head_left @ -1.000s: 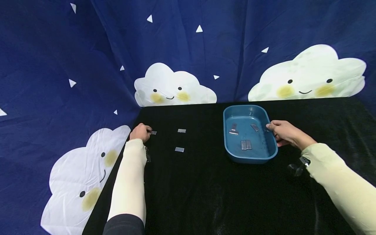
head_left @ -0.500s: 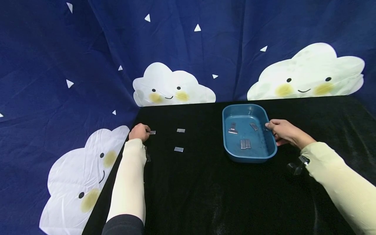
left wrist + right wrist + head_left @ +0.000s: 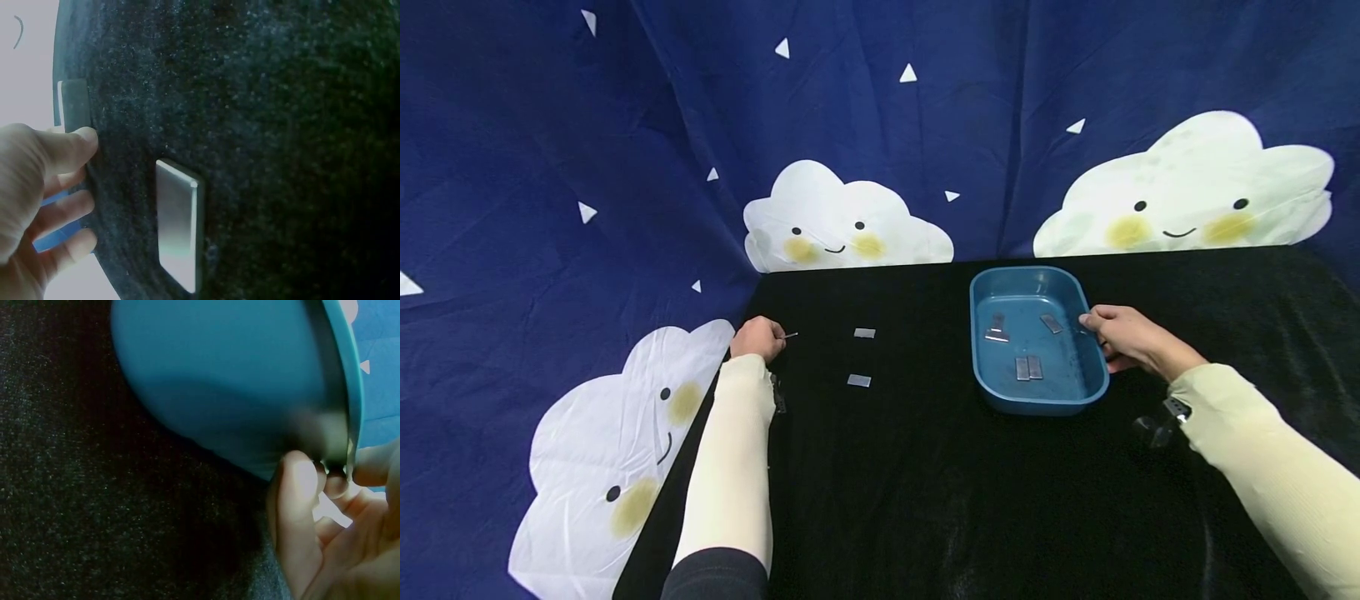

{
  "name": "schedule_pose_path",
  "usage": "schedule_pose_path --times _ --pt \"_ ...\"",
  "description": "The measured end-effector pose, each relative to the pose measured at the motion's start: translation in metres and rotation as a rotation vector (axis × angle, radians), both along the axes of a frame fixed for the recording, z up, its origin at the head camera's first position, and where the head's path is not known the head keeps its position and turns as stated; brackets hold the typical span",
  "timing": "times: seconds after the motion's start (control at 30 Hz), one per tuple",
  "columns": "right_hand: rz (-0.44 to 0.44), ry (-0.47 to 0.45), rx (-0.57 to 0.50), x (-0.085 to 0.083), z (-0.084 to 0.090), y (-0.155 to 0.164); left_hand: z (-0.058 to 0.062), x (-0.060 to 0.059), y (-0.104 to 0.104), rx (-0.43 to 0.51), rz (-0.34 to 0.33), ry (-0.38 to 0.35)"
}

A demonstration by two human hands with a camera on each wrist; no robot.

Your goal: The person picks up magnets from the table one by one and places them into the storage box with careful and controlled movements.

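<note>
At the left side of the black cloth, my left hand (image 3: pixel 758 338) pinches a small grey rectangular metal plate (image 3: pixel 792 335) between thumb and finger. From above the plate shows as a thin, edge-on line. In the left wrist view, a grey plate (image 3: pixel 76 103) juts past my fingertips, and another plate (image 3: pixel 178 225) lies on the cloth. My right hand (image 3: pixel 1126 337) grips the right rim of a blue plastic basin (image 3: pixel 1037 407). Inside lie two plates (image 3: pixel 1028 368) side by side, two more (image 3: pixel 997 329) in a T shape, and a single slanted plate (image 3: pixel 1051 323).
Two loose plates lie apart between my left hand and the basin, a far plate (image 3: pixel 864 333) and a nearer plate (image 3: pixel 859 381). Black cloth (image 3: pixel 925 483) covers the tabletop. A blue curtain (image 3: pixel 880 108) with cloud prints stands behind and along the left.
The plate in my left hand has tipped from showing its flat face to showing its edge. My right hand and the basin have stayed in place.
</note>
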State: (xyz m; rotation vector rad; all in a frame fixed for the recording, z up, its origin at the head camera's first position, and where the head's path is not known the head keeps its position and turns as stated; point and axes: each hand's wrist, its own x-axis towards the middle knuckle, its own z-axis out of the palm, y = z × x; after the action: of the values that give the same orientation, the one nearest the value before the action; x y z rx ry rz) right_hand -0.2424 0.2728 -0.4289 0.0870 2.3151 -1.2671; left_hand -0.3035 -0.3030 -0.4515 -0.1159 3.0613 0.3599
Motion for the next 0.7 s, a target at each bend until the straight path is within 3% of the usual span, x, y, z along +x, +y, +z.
schedule_pose_path --times 0.37,0.7 --pt "0.000 -0.008 -0.001 0.000 0.003 0.003 0.012 0.003 -0.006 -0.003 -0.021 -0.014" --pt "0.000 -0.012 0.000 -0.001 0.003 -0.002 0.011 0.004 -0.007 -0.021 -0.010 0.007"
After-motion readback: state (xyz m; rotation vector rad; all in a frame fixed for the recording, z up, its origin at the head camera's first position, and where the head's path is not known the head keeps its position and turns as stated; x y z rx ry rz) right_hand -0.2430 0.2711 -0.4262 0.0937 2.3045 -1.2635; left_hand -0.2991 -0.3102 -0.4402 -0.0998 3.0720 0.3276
